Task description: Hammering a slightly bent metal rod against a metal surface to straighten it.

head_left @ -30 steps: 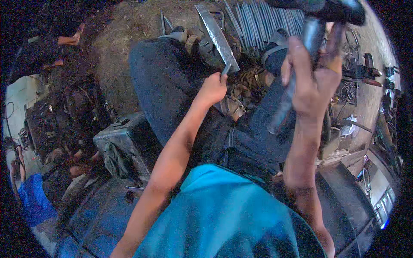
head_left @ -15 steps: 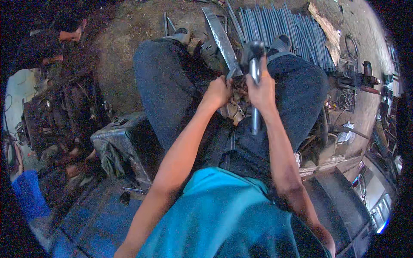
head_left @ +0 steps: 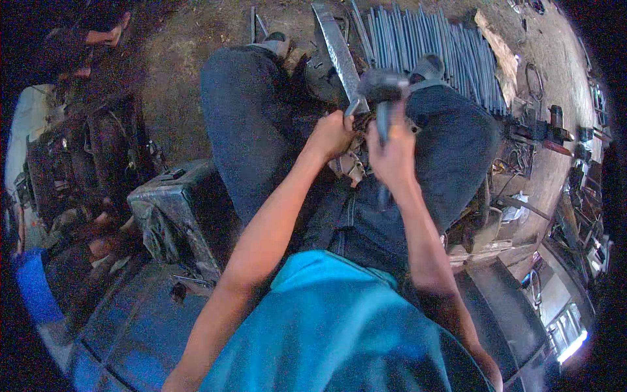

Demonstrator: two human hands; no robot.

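My left hand [head_left: 332, 136] is closed around the narrow end of a long flat metal blade [head_left: 339, 55], which points away from me between my knees. Hammered-looking marks cover the blade's bright face. In my right hand [head_left: 393, 153] is a hammer [head_left: 384, 86], gripped by its handle. Its dark head is blurred by motion and sits just right of the blade's near end. Crumpled brownish material [head_left: 351, 168] lies between my two hands. A dark round block [head_left: 321, 77] is partly hidden behind the blade.
Many thin metal rods [head_left: 431, 52] lie side by side beyond my right foot, with a wooden slab [head_left: 498, 55] alongside. A dark box [head_left: 179, 202] stands by my left thigh. At right is a dark metal tool [head_left: 548, 130]. Other people's feet [head_left: 108, 36] show at upper left.
The hammer's head has tilted and shifted left toward the blade's near end, its handle swinging with it. The left hand still holds the blade in nearly the same place.
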